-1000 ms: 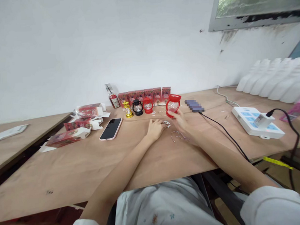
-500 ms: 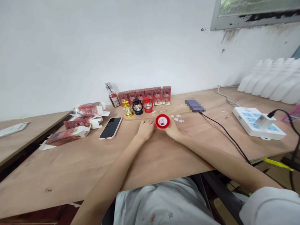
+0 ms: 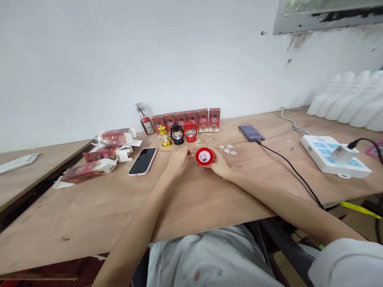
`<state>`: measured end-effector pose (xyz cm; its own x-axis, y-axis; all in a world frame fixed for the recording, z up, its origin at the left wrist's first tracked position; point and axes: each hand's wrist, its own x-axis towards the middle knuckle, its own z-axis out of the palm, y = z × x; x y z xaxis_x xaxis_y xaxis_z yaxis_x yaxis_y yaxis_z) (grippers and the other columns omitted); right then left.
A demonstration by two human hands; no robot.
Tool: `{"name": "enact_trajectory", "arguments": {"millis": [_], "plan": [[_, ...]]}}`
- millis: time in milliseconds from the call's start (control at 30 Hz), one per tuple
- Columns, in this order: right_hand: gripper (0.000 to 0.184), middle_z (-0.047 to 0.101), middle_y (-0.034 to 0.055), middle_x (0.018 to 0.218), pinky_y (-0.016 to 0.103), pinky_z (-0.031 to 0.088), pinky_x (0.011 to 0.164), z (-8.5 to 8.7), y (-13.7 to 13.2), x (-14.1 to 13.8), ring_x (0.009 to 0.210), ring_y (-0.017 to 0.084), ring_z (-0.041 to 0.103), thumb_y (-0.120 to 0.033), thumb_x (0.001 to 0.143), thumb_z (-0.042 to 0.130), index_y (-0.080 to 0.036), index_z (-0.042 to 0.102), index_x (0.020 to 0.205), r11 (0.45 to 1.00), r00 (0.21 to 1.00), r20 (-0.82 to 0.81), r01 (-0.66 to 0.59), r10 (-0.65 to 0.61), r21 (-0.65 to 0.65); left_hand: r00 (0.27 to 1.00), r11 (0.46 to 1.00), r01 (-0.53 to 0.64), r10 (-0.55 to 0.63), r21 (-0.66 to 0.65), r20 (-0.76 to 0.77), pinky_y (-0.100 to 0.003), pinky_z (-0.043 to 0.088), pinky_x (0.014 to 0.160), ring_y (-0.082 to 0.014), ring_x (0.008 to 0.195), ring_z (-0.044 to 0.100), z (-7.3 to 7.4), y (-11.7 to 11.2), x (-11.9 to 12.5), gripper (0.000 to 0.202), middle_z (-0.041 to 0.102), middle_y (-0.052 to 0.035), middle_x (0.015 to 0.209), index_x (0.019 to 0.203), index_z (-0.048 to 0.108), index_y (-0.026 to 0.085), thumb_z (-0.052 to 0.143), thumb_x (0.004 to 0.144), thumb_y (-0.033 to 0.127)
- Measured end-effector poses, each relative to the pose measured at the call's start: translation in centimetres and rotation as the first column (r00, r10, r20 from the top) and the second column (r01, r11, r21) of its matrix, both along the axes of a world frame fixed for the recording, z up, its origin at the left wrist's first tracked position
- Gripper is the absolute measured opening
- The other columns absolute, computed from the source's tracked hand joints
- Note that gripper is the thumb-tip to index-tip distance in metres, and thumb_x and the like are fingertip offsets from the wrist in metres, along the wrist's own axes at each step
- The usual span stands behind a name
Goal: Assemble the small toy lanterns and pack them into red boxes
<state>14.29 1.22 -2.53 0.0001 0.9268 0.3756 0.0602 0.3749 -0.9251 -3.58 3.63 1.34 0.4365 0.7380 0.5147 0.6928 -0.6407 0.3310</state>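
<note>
A small red lantern (image 3: 204, 157) is tipped so that its round base, with a white centre, faces me. My right hand (image 3: 220, 164) is closed around its right side. Just to the left, my left hand (image 3: 179, 158) is closed with its fingertips drawn together, a small gap away from the lantern; what they hold, if anything, is too small to tell. Behind my hands stand three more little lanterns: a gold one (image 3: 164, 137), a black one (image 3: 177, 134) and a red one (image 3: 190, 132). Small white pieces (image 3: 228, 149) lie beyond my right hand.
Red printed boxes (image 3: 202, 120) line the wall, with opened boxes (image 3: 88, 170) at left. A phone (image 3: 142, 161) lies left of my hands. On the right are a blurred-out device (image 3: 250, 133) on a black cable, a power strip (image 3: 334, 155) and white bottles (image 3: 350, 100).
My left hand has drawn back from the red lantern, leaving a gap. The lantern has shifted slightly left and tilted in my right hand. The view has turned a little.
</note>
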Motion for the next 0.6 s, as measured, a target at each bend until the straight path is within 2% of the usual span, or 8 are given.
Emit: {"name": "enact_trajectory", "arguments": {"millis": [133, 200, 400, 600], "plan": [[0.042, 0.064, 0.0020, 0.091, 0.036, 0.049, 0.080, -0.1, 0.2, 0.3, 0.088, 0.020, 0.061, -0.013, 0.051, 0.073, -0.021, 0.055, 0.088, 0.999, 0.999, 0.052, 0.004, -0.001, -0.053, 0.952, 0.968, -0.055, -0.023, 0.244, 0.305, -0.026, 0.047, 0.067, -0.0136, 0.071, 0.060, 1.6, -1.5, -0.2, 0.011, 0.067, -0.0024, 0.080, 0.084, 0.059, 0.017, 0.056, 0.087, 0.028], [0.039, 0.065, 0.0020, 0.091, 0.036, 0.049, 0.079, -0.3, 0.4, 0.5, 0.087, 0.020, 0.061, -0.013, 0.053, 0.072, -0.021, 0.055, 0.088, 0.999, 0.997, 0.080, 0.019, -0.016, -0.030, 0.926, 0.940, -0.072, -0.061, 0.334, 0.372, -0.026, 0.047, 0.068, -0.0124, 0.071, 0.060, 1.9, -2.3, 0.2, 0.013, 0.067, -0.0012, 0.080, 0.084, 0.061, 0.018, 0.056, 0.088, 0.029], [0.041, 0.065, 0.0043, 0.097, 0.038, 0.049, 0.083, -0.5, 0.7, 0.7, 0.092, 0.021, 0.061, -0.021, 0.059, 0.073, -0.021, 0.052, 0.093, 0.979, 0.984, 0.037, 0.168, -0.173, 0.118, 0.932, 0.885, 0.100, -0.244, 0.455, 0.269, -0.025, 0.045, 0.067, -0.0117, 0.072, 0.059, 1.5, -3.8, 1.8, 0.012, 0.068, -0.0021, 0.080, 0.085, 0.062, 0.017, 0.055, 0.089, 0.026], [0.031, 0.062, 0.0042, 0.092, 0.038, 0.048, 0.076, -0.5, 0.3, 0.9, 0.084, 0.021, 0.060, -0.022, 0.067, 0.066, -0.022, 0.046, 0.090, 0.933, 0.942, 0.153, 0.253, -0.297, 0.255, 0.935, 0.891, 0.087, -0.227, 0.446, 0.271, -0.025, 0.042, 0.063, -0.0114, 0.063, 0.049, 1.2, -4.6, 2.9, 0.012, 0.060, -0.0001, 0.068, 0.082, 0.061, 0.017, 0.057, 0.088, 0.026]]}}
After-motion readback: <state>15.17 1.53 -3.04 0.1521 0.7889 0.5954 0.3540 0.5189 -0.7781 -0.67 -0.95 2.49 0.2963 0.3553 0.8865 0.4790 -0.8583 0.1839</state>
